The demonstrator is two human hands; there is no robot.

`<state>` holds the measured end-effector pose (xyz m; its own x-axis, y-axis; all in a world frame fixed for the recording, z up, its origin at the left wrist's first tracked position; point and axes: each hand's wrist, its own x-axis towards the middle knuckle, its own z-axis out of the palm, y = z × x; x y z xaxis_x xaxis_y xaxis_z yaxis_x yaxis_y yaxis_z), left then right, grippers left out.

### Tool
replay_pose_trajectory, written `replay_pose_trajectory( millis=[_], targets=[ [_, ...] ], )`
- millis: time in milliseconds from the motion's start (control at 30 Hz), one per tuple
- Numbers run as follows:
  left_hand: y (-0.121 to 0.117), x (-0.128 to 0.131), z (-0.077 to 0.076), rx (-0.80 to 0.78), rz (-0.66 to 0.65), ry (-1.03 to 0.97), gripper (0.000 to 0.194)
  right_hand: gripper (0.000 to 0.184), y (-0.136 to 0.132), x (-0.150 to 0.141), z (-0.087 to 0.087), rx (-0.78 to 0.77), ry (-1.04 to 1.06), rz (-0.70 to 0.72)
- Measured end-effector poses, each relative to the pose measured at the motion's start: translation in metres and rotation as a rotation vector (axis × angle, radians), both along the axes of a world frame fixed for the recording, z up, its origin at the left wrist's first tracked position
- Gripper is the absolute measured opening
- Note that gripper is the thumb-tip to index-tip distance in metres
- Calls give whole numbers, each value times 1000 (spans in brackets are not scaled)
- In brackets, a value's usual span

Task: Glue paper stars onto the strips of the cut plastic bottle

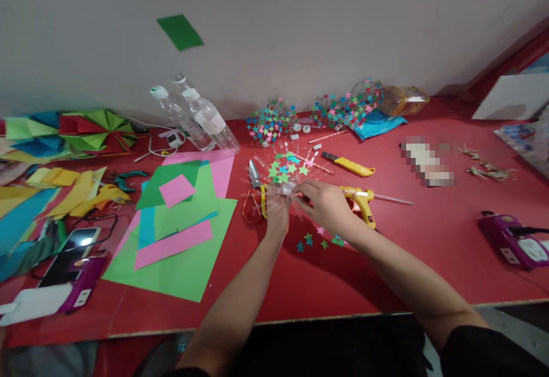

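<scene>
A cut plastic bottle piece [288, 187], its clear strips splayed out like petals, is between my hands at the middle of the table. Green, blue and pink paper stars [286, 168] cover its far side. My left hand [277, 212] is closed around its near side, by the whitish round neck. The fingers of my right hand [322, 201] are pinched together at the neck's right side; the fingertips are partly hidden. Scissors [254, 174] with red and yellow handles lie just left of my left hand. A yellow hot glue gun [363, 201] rests right of my right hand.
Loose stars [309, 239] lie in front. A yellow box cutter [349, 165], striped straws [328, 137] and two star-covered plastic pieces [271, 122] are behind. Coloured paper sheets [175, 211] and plastic bottles [208, 116] stand left. A purple power strip [512, 241] is far right.
</scene>
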<state>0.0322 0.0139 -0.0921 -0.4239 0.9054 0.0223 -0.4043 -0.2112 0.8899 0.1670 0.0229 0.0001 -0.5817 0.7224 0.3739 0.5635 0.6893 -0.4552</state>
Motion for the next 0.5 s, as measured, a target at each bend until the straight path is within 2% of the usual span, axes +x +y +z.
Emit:
replay_pose_trajectory(
  millis=[167, 400, 500],
  targets=[
    [0, 0, -2, 11, 4, 13, 43, 20, 2, -2, -6, 8, -41, -3],
    [1, -2, -6, 16, 23, -5, 53, 21, 2, -2, -5, 18, -101, 20],
    [0, -4, -7, 1, 19, 18, 45, 22, 1, -2, -5, 30, -112, 11]
  ],
)
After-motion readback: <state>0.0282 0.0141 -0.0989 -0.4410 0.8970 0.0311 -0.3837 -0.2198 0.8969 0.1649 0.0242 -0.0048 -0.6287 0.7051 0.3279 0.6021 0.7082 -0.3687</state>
